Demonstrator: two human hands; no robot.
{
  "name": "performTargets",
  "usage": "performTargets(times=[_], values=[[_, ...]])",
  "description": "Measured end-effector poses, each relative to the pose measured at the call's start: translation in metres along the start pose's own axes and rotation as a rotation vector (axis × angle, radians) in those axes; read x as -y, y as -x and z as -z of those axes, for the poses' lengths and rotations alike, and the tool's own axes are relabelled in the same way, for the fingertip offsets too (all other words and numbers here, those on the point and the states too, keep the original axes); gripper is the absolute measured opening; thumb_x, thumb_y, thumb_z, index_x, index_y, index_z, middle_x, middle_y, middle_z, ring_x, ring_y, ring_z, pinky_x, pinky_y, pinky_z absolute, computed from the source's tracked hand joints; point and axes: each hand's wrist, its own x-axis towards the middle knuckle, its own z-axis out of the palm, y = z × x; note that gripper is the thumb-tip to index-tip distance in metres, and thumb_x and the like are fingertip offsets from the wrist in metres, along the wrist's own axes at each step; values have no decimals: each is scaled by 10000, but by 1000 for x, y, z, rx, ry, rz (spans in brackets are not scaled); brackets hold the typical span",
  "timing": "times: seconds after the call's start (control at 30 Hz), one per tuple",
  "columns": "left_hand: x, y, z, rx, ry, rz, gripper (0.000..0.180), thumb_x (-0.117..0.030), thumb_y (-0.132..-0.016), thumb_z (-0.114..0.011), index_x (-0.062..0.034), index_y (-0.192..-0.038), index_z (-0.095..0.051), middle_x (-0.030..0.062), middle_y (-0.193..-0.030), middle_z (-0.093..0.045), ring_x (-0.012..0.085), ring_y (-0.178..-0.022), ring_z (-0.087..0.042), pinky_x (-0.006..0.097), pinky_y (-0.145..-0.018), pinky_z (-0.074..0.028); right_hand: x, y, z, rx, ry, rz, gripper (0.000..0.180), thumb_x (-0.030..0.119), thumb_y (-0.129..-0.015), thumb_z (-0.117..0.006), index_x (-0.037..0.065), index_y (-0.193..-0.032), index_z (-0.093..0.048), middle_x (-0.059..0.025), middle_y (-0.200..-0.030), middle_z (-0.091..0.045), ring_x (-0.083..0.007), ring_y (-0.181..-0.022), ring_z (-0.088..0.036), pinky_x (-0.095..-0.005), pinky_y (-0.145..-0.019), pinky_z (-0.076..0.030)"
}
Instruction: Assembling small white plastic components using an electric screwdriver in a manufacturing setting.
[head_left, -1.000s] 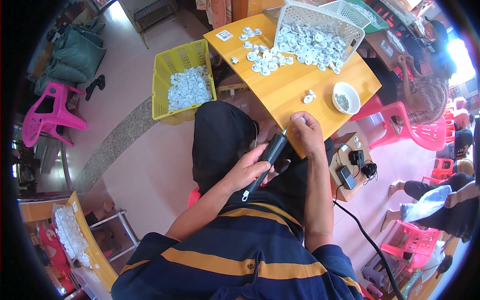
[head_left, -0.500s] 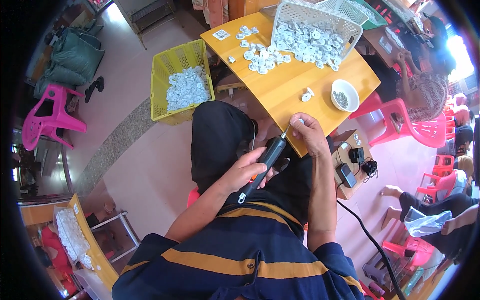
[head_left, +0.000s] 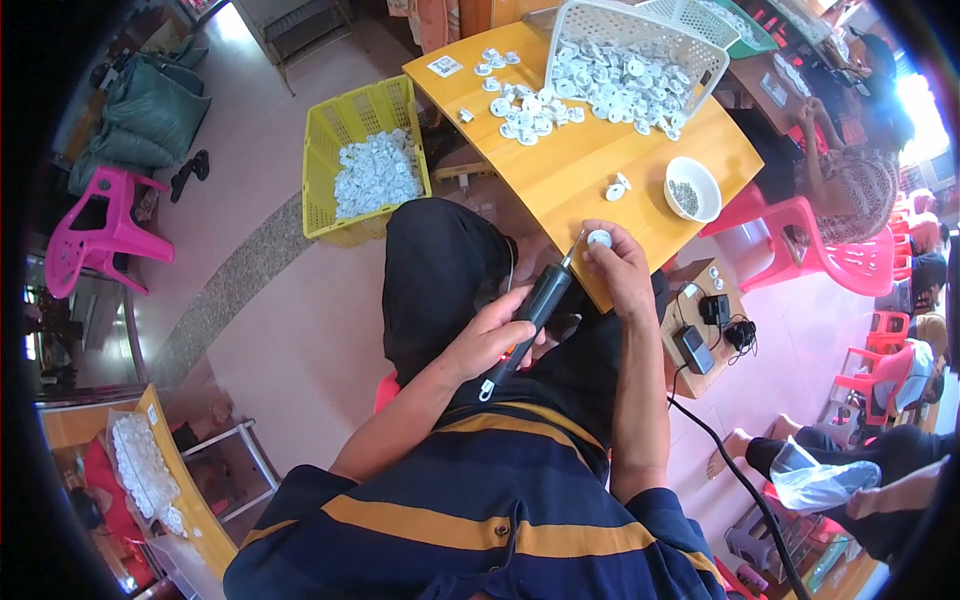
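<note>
My left hand [head_left: 490, 338] is wrapped round a black electric screwdriver [head_left: 543, 302], tilted with its bit pointing up and away toward the table's near corner. In my right hand [head_left: 622, 270] a small round white plastic part [head_left: 599, 238] is pinched between thumb and fingers, its round face showing. The bit's tip is close beside this part; whether they touch I cannot tell. Beyond my right hand, a few loose white parts [head_left: 618, 187] lie on the yellow wooden table [head_left: 560, 195]. To their right stands a white bowl [head_left: 711, 188] with small metal screws [head_left: 684, 197] in it.
A tipped white basket [head_left: 715, 70] spills white parts over the table's far side. Left of my knees, a yellow crate [head_left: 320, 160] holds many more. Adapters [head_left: 692, 350] and cables sit on a low box at right. A pink stool [head_left: 105, 230] stands far left; people sit at right.
The white part in my right hand has turned, so its round face now shows beside the bit. My left hand barely moved. At far right a person with a clear bag has shifted.
</note>
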Motion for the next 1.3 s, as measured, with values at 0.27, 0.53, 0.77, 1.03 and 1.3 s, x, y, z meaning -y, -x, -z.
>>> performTargets(times=[0.27,0.53,0.77,1.03,1.3], values=[[0,-1,-2,16,-29,26,461,-93,-971,-526,-18,-1417,-437,60,-964,-638,104,-692,-639,244,-622,-538,-15,-2,-5,-97,7,57,245,11,-989,-582,-7,-1225,-647,-61,-1085,-713,-97,-854,-658,-231,-768,-537],[-2,-2,-4,19,-81,29,444,-101,-978,-518,-17,-1409,-446,58,-960,-635,102,-693,-639,241,-628,-537,-26,-4,-9,-151,90,104,244,11,-985,-610,-24,-1218,-672,-59,-1046,-726,-94,-831,-651,-237,-775,-544],[-2,-3,-6,8,-72,37,428,-106,-982,-516,-15,-1394,-451,56,-958,-637,98,-687,-640,237,-624,-538,-33,-4,-11,-192,136,127,249,21,-970,-626,-24,-1205,-696,-56,-1028,-734,-99,-848,-667,-250,-804,-557],[-2,-4,-5,8,-70,50,424,-104,-983,-514,-16,-1393,-448,59,-958,-637,96,-690,-643,234,-623,-541,-33,-4,-11,-187,185,154,246,26,-989,-607,-20,-1222,-673,-57,-1064,-711,-98,-860,-657,-238,-757,-548],[3,-5,-3,7,-65,47,427,-105,-991,-518,-27,-1405,-447,51,-957,-641,93,-681,-646,226,-603,-540,-34,-3,-12,-197,205,150,247,34,-989,-614,-15,-1222,-679,-53,-1058,-713,-98,-858,-659,-239,-767,-552]])
